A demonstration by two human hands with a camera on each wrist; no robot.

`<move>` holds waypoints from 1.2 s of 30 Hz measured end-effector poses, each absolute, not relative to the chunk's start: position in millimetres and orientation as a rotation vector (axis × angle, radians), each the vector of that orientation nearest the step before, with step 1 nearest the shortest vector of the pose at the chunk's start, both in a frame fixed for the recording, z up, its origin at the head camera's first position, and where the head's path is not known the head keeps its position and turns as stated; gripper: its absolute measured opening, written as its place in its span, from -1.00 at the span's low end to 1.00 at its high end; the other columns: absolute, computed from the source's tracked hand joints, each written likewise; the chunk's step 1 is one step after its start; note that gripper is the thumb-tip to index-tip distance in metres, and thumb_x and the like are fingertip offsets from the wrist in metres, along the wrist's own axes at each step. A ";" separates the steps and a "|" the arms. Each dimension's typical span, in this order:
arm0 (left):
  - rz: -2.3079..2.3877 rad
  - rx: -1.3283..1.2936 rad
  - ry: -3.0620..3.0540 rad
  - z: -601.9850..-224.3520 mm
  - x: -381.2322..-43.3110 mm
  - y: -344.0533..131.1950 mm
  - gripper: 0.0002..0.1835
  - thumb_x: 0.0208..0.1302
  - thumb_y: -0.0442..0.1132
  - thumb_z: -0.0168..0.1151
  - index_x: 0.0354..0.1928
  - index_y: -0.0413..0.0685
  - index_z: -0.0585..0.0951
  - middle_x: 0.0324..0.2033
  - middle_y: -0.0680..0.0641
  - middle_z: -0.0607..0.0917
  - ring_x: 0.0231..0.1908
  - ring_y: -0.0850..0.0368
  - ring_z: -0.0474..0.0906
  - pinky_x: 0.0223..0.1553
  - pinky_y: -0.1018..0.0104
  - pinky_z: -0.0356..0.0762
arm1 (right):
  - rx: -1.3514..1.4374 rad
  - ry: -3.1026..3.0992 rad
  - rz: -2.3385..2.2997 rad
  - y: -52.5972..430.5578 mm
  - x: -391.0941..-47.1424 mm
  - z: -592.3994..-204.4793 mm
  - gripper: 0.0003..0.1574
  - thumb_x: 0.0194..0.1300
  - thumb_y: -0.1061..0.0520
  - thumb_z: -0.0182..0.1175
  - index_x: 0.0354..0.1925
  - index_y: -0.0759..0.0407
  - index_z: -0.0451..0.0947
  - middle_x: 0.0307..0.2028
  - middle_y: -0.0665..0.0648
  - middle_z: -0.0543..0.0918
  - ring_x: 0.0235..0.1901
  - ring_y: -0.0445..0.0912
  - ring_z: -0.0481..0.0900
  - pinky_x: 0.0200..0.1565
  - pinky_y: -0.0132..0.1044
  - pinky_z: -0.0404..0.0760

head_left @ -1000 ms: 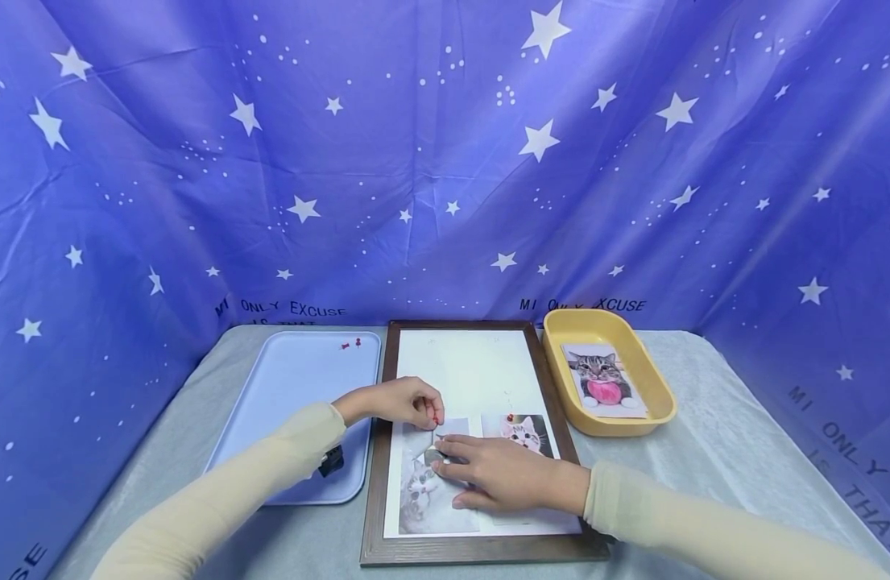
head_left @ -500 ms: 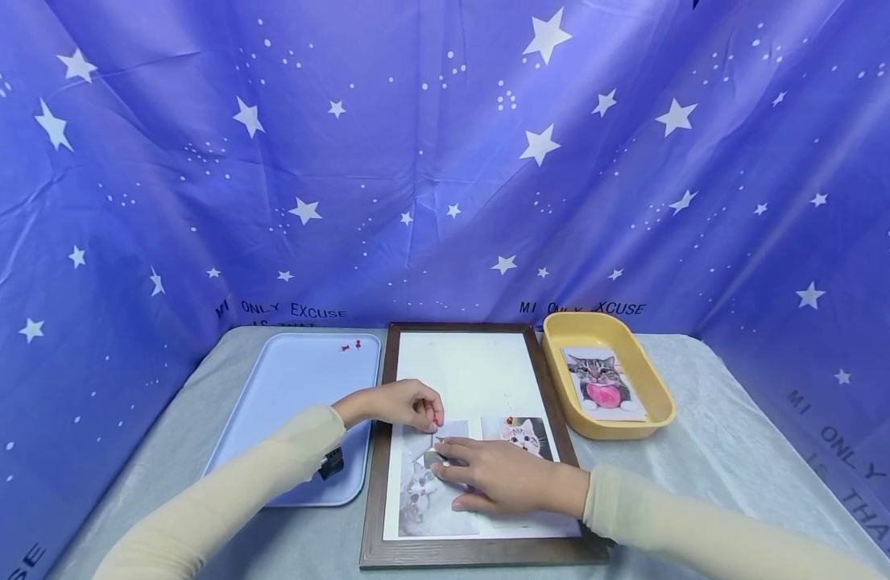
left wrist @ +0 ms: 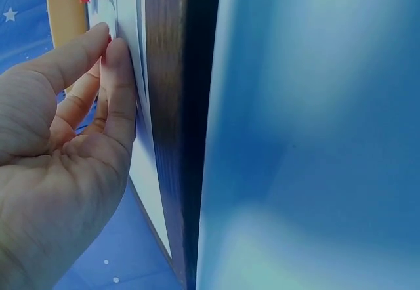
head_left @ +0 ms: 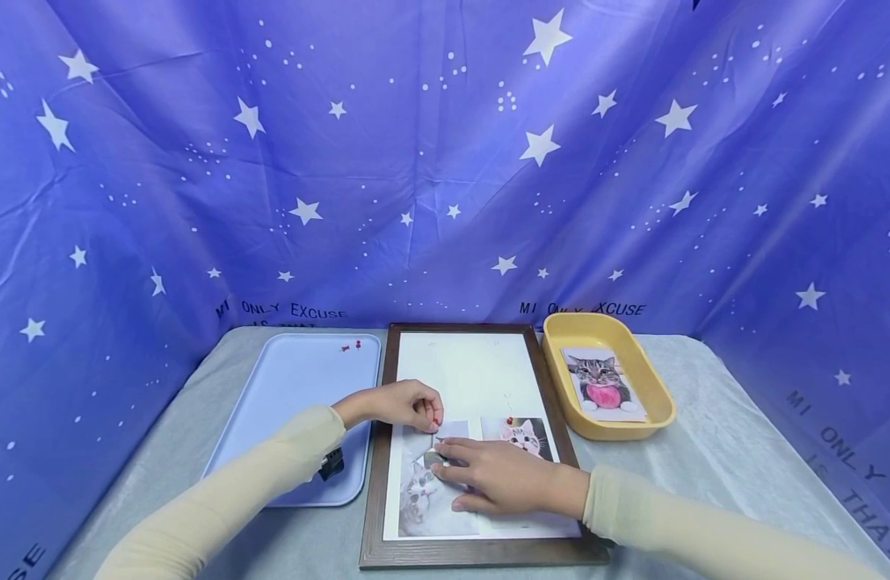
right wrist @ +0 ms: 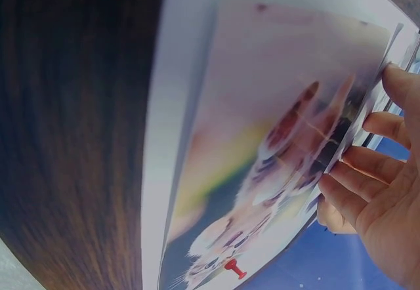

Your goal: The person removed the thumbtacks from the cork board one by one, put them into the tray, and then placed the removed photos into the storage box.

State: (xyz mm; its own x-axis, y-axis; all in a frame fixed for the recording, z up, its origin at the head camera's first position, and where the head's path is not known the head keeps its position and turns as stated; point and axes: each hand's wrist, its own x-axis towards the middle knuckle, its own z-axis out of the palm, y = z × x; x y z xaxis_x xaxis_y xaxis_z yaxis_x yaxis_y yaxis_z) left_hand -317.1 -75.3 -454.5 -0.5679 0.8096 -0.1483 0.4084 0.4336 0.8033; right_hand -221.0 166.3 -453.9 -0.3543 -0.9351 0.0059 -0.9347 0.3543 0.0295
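My left hand point(head_left: 403, 403) pinches a red push pin point(head_left: 436, 420) between thumb and forefinger, at the top edge of a pale cat photo point(head_left: 426, 511). In the left wrist view, only a sliver of the red pin point(left wrist: 107, 39) shows between the fingertips. My right hand point(head_left: 498, 477) rests with extended, spread fingers on the same photo, just below the pin. Under that wrist lies a second cat photo point(head_left: 524, 435), partly covered in the head view. Another red push pin point(right wrist: 234, 268) stands in its top edge. Both photos lie on a white board point(head_left: 462, 366) with a brown frame point(head_left: 481, 553).
Left of the board is a light blue tray point(head_left: 307, 387) with red push pins point(head_left: 358, 345) in its far right corner. A yellow bin point(head_left: 651, 379) stands to the right, holding another cat photo point(head_left: 602, 383). A starry blue curtain point(head_left: 445, 161) rises behind the table.
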 end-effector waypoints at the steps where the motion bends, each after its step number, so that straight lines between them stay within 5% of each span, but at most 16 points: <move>1: 1.008 1.022 2.166 -454.5 -317.1 -75.4 -0.95 0.27 -0.44 0.30 -0.25 -0.27 0.63 -0.49 0.11 0.58 -0.46 0.36 0.45 -0.34 0.55 0.46 | 1.774 -2.568 -0.035 166.2 -221.0 -453.7 -0.35 0.58 -0.23 -0.03 0.42 0.07 0.44 0.42 0.21 0.46 0.41 0.04 0.44 0.29 -0.14 0.59; 36: 1.047 0.972 2.202 -456.0 -314.2 -77.2 -0.93 0.29 -0.40 0.32 -0.24 -0.29 0.64 -0.49 0.10 0.60 -0.47 0.34 0.45 -0.37 0.54 0.45 | 1.766 -2.571 -0.047 167.0 -220.6 -454.1 -0.35 0.58 -0.23 -0.05 0.43 0.04 0.43 0.43 0.19 0.45 0.41 0.04 0.43 0.32 -0.15 0.56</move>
State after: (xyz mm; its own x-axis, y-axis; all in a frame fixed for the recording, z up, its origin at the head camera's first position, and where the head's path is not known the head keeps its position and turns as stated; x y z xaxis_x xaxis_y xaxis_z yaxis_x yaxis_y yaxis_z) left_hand -314.2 -77.2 -456.0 -0.6131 0.7778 -0.1383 0.3837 0.4462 0.8085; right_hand -220.6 167.0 -454.1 -0.3589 -0.9334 0.0015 -0.9327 0.3587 0.0375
